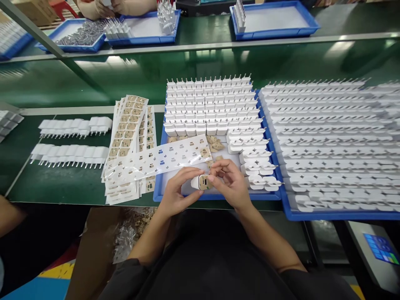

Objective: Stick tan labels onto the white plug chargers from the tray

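Note:
Between the thumb and fingers of my left hand (180,191) is a white plug charger (195,182), its port face turned toward me. A brown paper-backed sticker (203,182) with port cut-outs lies over that face. My right hand (229,181) is closed, thumb and fingertip at the sticker's right edge. Just beyond my hands, a mostly peeled sticker sheet (175,156) lies across the front of a blue tray (158,189). Peeled brown bits (215,143) are scattered in the tray, beside rows of standing white chargers (208,106).
A pile of sticker sheets (129,129) lies left of the tray, with two rows of chargers (70,154) further left. A second full tray (289,214) adjoins on the right. Across the divider are more blue trays (275,31) and another person's hands (108,7).

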